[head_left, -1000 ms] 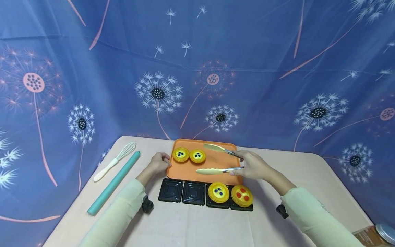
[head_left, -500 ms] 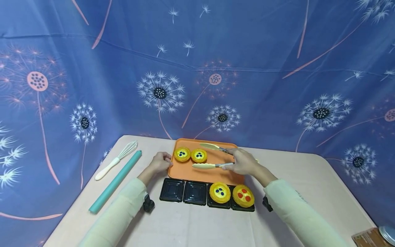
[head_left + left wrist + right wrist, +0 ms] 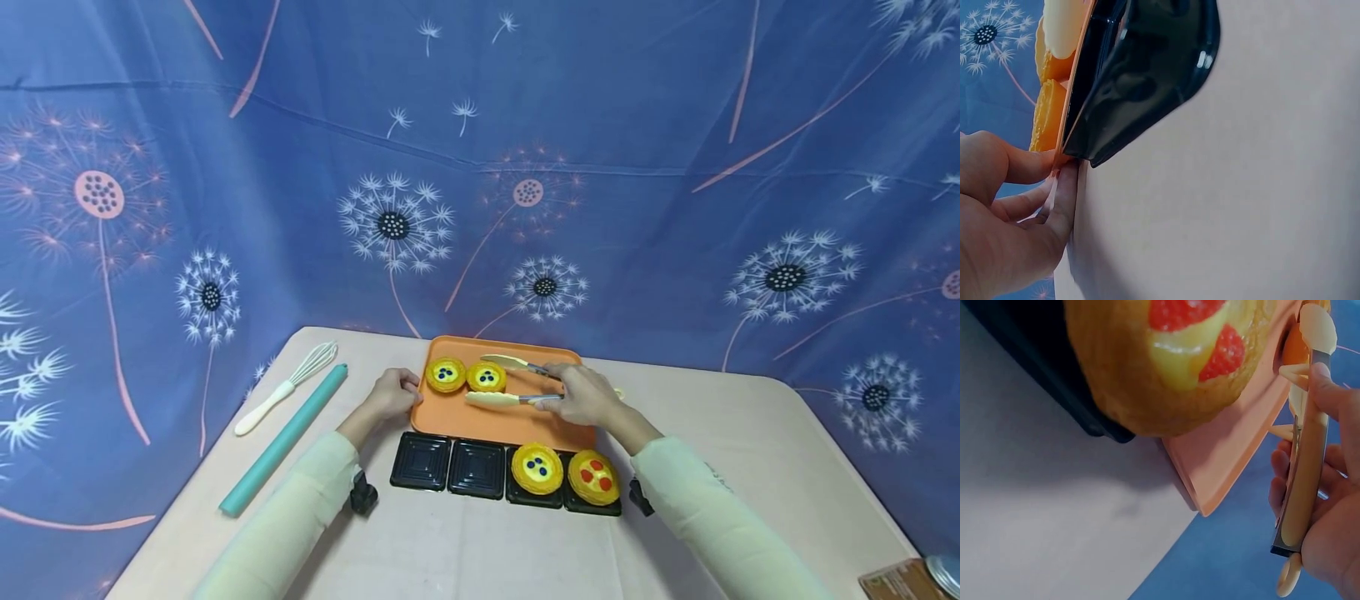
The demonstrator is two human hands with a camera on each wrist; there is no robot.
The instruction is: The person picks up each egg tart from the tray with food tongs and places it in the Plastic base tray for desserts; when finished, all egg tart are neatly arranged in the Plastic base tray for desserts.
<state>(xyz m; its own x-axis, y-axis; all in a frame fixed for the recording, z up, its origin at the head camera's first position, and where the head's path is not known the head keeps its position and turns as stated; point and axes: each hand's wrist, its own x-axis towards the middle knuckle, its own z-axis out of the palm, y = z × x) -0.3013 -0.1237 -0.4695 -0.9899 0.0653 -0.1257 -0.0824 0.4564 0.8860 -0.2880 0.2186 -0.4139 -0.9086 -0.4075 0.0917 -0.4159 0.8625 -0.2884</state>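
Note:
My left hand (image 3: 390, 394) pinches the left edge of an orange tray (image 3: 442, 421); in the left wrist view the thumb lies over the rim and fingers lie under it. Two egg tarts with blue berries, a left tart (image 3: 446, 375) and a right tart (image 3: 486, 377), sit side by side on the tray. My right hand (image 3: 588, 396) holds tongs (image 3: 492, 400) with cream tips and metal arms. The tips are spread, one behind the right tart and one in front of it. Whether they touch it, I cannot tell.
Before the tray stand black square holders in a row: two bare ones (image 3: 420, 461), one under a blue-berry tart (image 3: 537, 469), one under a red-topped tart (image 3: 594, 477). At left lie a whisk (image 3: 266, 407) and a teal rod (image 3: 285, 442); a jar (image 3: 900, 579) is at lower right.
My right hand has moved left with the tongs, bringing their tips to either side of the right tart. The left hand stays on the tray's edge.

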